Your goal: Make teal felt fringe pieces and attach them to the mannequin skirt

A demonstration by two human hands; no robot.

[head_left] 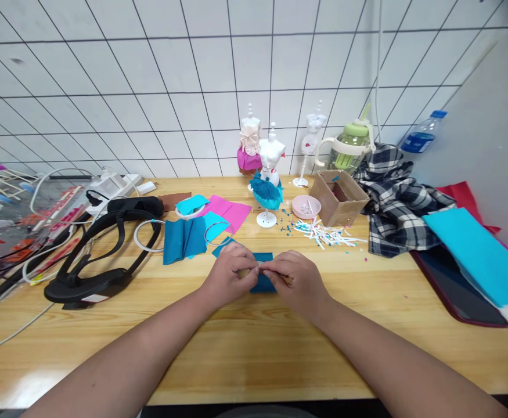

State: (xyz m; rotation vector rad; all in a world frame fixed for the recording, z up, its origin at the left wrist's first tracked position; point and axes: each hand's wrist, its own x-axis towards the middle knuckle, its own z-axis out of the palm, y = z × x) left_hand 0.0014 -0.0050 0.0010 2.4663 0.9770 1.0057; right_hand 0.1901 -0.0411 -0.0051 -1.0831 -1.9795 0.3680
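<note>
My left hand (231, 271) and my right hand (298, 280) meet fingertip to fingertip in the middle of the table. Both are closed in a pinch, and what lies between the fingertips is too small to make out. Directly under them is a dark teal piece of crepe paper (262, 285), partly covered by the fingers. Beyond the hands stands a small white mannequin (271, 152) on a round base, with a ruffled teal paper skirt (266, 193) around its lower part. A larger folded teal sheet (184, 239) lies to the left, near my left hand.
Behind stand a dressed mannequin (249, 139) and a bare one (314, 126). To the right are a pink dish (298, 204), white paper strips (325, 233), a cardboard box (339, 200) and a plaid cloth (395, 203). A black headset (88, 281) with cables lies left.
</note>
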